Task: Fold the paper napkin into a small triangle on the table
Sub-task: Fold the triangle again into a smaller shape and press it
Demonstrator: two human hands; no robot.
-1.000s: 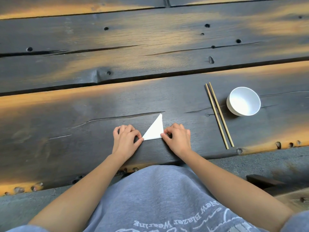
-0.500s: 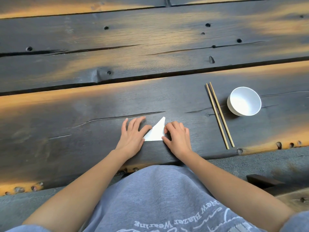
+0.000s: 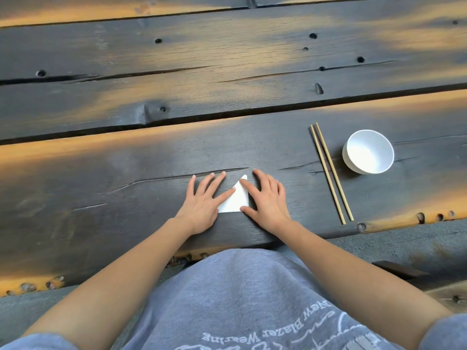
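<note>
A white paper napkin, folded into a small triangle, lies flat on the dark wooden table near its front edge. My left hand rests flat with fingers spread, its thumb lying along the triangle's left slanted edge. My right hand is also flat and spread, with its index finger on the triangle's upper tip and its thumb at the lower right corner. Both hands press on the napkin's edges rather than grip it; the middle of the triangle shows between them.
A pair of wooden chopsticks lies to the right of my hands, pointing away from me. Beyond them stands an empty white bowl. The table is made of dark planks with gaps and knot holes.
Both hands have opened from curled fingers pinching the triangle's lower corners to flat, spread palms. The fingers slid forward along the napkin's sides. The napkin has stayed in place.
</note>
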